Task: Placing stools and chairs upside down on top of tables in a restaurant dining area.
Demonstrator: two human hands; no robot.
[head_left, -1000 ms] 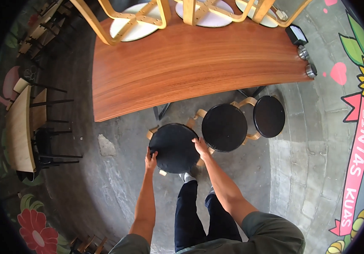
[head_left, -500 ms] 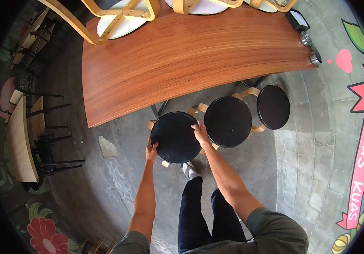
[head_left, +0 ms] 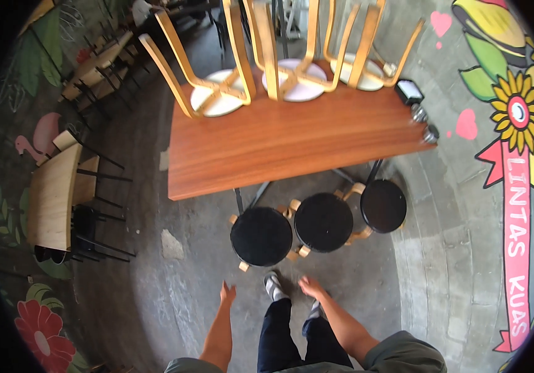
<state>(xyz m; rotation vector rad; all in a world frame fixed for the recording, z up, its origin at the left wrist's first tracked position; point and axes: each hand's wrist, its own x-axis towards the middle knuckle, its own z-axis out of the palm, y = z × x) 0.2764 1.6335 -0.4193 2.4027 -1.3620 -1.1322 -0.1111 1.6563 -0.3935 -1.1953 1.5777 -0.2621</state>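
Three round stools with black seats and bent-wood legs stand in a row on the floor by the table's near side. Closest to my hands is the left black stool (head_left: pixel 261 237). To its right come the middle black stool (head_left: pixel 323 222) and the right black stool (head_left: pixel 383 206). My left hand (head_left: pixel 228 293) hangs below the left stool, apart from it, fingers spread with nothing in them. My right hand (head_left: pixel 310 286), also free of the stools, is empty with loosely bent fingers.
On the reddish-brown table (head_left: pixel 267 146) rest three upturned stools with pale seats, among them a white one (head_left: pixel 217 93). A black box (head_left: pixel 409 92) and two metal containers sit at its right end. A painted wall rises at right; a light wooden table (head_left: pixel 55 199) stands left.
Both hands have let go of the left black stool and drawn back toward me. My view has shifted, so more of the upturned stools on the table shows.
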